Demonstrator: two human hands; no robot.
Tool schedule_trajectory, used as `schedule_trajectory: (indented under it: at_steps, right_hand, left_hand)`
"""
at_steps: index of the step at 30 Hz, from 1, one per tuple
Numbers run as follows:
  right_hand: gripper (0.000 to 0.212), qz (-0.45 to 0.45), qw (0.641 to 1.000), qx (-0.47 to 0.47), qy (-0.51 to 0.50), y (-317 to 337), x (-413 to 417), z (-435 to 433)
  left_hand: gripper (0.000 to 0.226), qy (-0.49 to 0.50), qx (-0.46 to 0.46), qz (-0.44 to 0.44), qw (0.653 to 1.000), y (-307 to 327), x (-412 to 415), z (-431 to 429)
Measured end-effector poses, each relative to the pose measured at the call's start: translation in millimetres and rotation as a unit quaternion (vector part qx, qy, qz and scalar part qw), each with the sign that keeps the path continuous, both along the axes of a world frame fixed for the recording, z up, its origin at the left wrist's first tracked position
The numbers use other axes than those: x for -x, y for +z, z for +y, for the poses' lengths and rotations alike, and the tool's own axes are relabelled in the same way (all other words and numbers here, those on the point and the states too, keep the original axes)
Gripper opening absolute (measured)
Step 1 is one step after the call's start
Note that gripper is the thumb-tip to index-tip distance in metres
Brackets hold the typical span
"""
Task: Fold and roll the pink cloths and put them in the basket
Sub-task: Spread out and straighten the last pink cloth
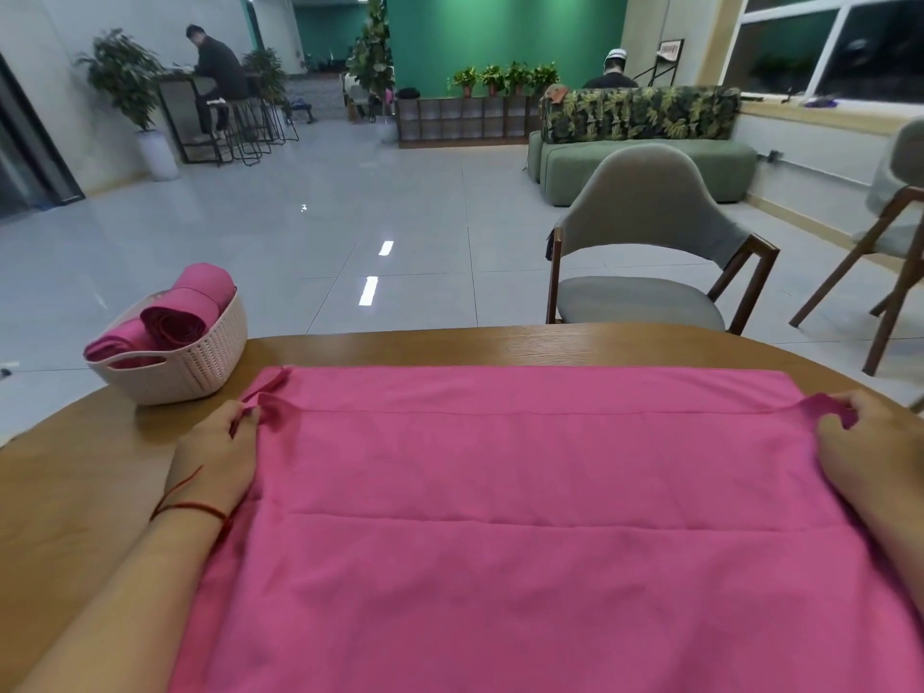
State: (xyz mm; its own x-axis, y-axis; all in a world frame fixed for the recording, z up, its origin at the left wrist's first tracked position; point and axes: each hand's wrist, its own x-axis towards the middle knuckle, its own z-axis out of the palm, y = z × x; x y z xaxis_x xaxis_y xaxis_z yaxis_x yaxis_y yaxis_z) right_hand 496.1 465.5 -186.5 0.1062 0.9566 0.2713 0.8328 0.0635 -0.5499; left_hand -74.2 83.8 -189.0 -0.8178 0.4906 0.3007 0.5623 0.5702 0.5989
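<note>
- Large plain pink fabric cloth (500, 467): judged light, soft and limp, not fragile; likely to sag or creep unless kept taut. Best held at the two ends of an edge or fold.
- Appearance: matte, even pink, two straight crosswise lines.
- Location: spread flat over the round wooden table (75, 492).
- Left hand (215, 452): fingertips pinch the left end of the farther line.
- Right hand (860, 442): fingers curled, pinching the right end.
- White woven-pattern plastic basket (200, 362): table's far left, near the cloth's corner, holding rolled pink cloths (175, 322).
</note>
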Motion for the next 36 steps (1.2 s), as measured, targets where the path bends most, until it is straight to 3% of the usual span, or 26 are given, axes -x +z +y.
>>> schedule_trajectory:
  at_steps: [6,13,17,19,24,29,36]
  right_hand:
    - [0.036,-0.032,0.999,-0.008,0.011,2.6,-8.4,9.8]
    - [0.036,-0.048,0.999,0.012,0.022,10.4,-10.0,20.9]
    - [0.033,-0.06,0.998,0.008,0.03,8.5,-11.4,24.3]
    - [0.036,-0.059,0.998,-0.006,0.03,7.8,-11.5,27.1]
    - [0.032,-0.085,0.995,-0.013,0.041,5.4,-10.3,29.2]
    - [0.038,-0.086,0.996,0.0,0.033,0.1,-14.3,36.5]
    - [0.041,-0.026,0.999,-0.005,0.024,24.2,-17.3,50.6]
  left_hand:
    - [0.024,0.002,0.008,-0.004,1.0,-6.1,-16.1,2.7]
    - [0.037,0.02,0.117,-0.038,0.992,2.8,11.6,18.4]
    - [0.032,0.032,0.156,0.028,0.987,4.3,10.6,22.4]
    - [0.034,0.024,0.142,0.056,0.988,4.5,5.5,27.0]
    - [0.038,0.015,0.149,-0.034,0.988,1.8,16.6,32.5]
    - [0.041,0.012,0.11,-0.048,0.993,0.2,25.3,27.5]
    - [0.028,0.044,0.009,0.045,0.998,29.7,23.5,19.0]
